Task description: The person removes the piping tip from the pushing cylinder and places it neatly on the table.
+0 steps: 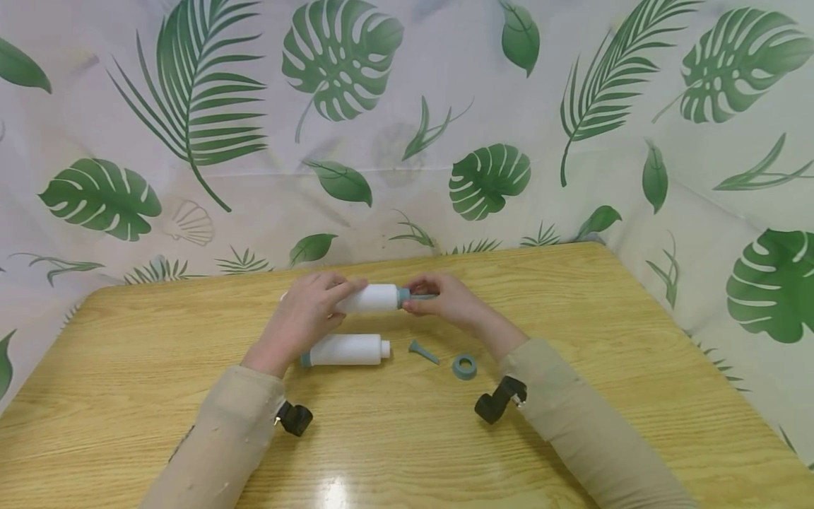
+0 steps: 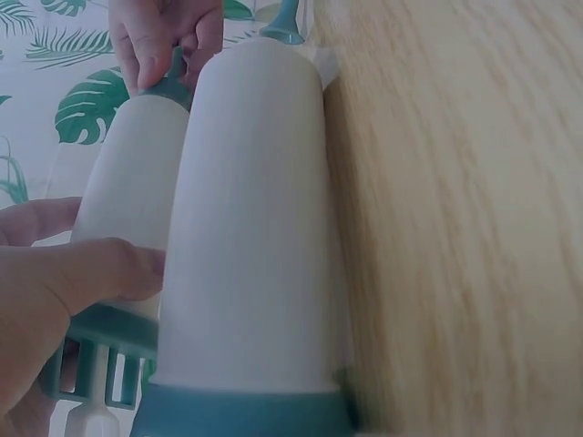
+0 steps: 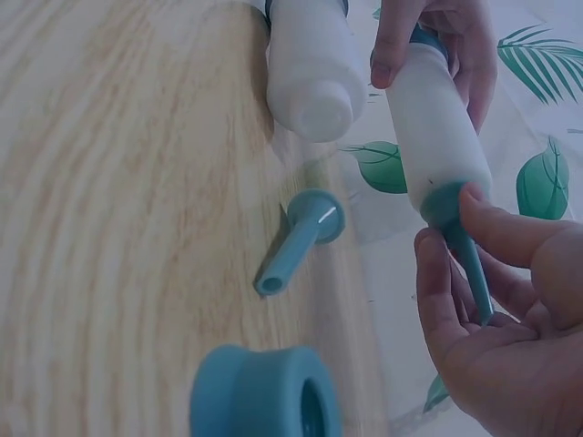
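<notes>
Above the table my left hand [image 1: 310,305] grips a white syringe-like tube [image 1: 378,297], held roughly level. At its left end the left wrist view shows a teal band [image 2: 114,330] with slotted bars and a white rod below. My right hand [image 1: 450,304] pinches the teal fitting at the other end, with the thumb on its collar [image 3: 444,202]. From that collar a tapered teal nozzle [image 3: 471,275] points into the right palm, partly covered by fingers. A second white tube [image 1: 350,350] lies on the table nearer to me, its bare white neck facing right.
A loose teal nozzle [image 1: 424,352] with a flared end lies right of the second tube. Beside it is a teal ring [image 1: 456,368]. The wooden table [image 1: 407,438] meets a leaf-patterned sheet [image 1: 407,191] at the back and right.
</notes>
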Available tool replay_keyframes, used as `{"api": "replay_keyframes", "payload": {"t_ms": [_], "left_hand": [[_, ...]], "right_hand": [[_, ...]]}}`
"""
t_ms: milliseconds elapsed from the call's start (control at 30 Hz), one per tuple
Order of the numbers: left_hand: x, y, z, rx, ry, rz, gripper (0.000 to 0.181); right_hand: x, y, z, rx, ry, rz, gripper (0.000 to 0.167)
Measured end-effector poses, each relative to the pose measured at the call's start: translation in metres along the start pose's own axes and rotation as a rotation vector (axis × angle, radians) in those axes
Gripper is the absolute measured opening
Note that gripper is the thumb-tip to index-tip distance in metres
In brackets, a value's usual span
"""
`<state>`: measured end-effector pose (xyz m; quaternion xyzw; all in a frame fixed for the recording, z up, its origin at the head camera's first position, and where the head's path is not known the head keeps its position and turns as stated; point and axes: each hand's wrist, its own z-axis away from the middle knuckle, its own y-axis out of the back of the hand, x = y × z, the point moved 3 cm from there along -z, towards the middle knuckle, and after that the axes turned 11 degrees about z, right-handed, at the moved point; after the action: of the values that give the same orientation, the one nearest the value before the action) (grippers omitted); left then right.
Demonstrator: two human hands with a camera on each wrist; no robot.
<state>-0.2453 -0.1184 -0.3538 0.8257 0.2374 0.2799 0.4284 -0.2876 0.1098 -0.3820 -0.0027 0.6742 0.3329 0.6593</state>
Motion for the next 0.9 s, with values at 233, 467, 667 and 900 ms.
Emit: {"api": "replay_keyframes", "payload": {"t_ms": [233, 467, 667, 900], "left_hand": [[-0.0011, -0.0027, 0.0000, 0.006, -0.006, 0.030, 0.057], [-0.0017, -0.0029, -0.0006, -0.026, 0.062, 0.092, 0.054], [-0.0024, -0.0034, -0.0013, -0.040, 0.089, 0.114, 0.053], [-0.0021, -0.0019, -0.0006, -0.020, 0.095, 0.123, 0.053]], "right_hand": [[0.0024, 0.0022, 0.0000, 0.022, 0.025, 0.080, 0.036], [0.0003, 0.0026, 0.0013, 0.059, 0.027, 0.088, 0.036], [0.0008, 0.0026, 0.0008, 0.057, 0.024, 0.042, 0.043], [0.0047, 0.0014, 0.0004, -0.027, 0.003, 0.008, 0.045]]}}
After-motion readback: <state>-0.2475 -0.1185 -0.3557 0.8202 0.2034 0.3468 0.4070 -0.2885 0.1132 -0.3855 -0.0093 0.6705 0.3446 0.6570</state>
